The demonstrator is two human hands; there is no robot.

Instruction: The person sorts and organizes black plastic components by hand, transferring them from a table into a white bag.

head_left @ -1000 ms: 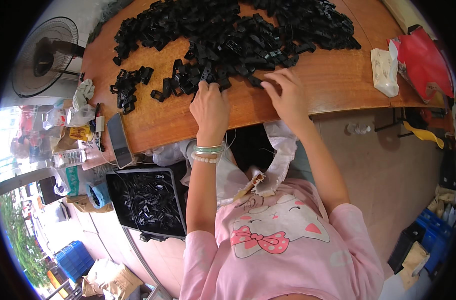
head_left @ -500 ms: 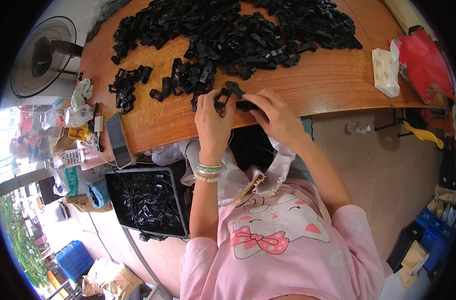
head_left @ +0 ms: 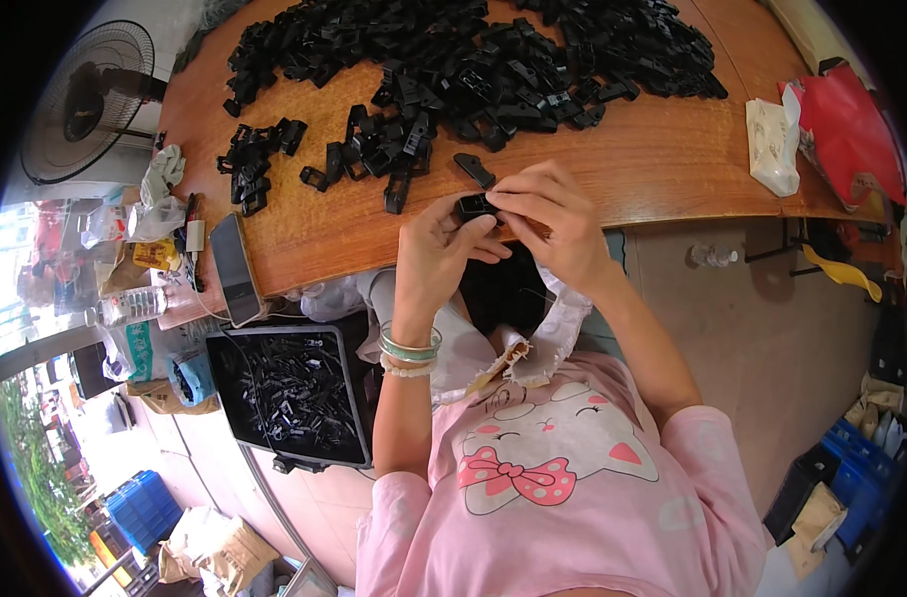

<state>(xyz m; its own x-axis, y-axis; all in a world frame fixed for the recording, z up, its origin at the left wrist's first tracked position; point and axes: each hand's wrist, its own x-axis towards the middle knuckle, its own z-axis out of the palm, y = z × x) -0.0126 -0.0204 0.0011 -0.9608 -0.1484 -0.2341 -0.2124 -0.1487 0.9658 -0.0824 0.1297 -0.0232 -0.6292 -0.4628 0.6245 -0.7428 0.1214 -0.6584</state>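
Close to the table's near edge, a small black plastic part (head_left: 472, 207) is held between my two hands. My left hand (head_left: 442, 253) pinches it between thumb and fingers, with a bracelet and a bangle at the wrist. From the other side, the fingertips of my right hand (head_left: 557, 221) close on the same part and hide some of it. A flat, elongated black plastic piece (head_left: 474, 170) lies on the wood just beyond my fingers. Left of it, a black frame-shaped piece (head_left: 398, 191) rests at the near end of a small cluster.
A large heap of black plastic parts (head_left: 473, 75) covers the far table (head_left: 633, 179). A smaller group (head_left: 252, 164) lies left, near a phone (head_left: 236, 269). Below the edge stands a dark bin (head_left: 349, 398) of small black parts. A red bag (head_left: 846, 134) sits right.
My left hand has let go of the frame-shaped piece, now lying by the cluster, and moved right and slightly nearer. It now grips the part at my right hand's fingertips.
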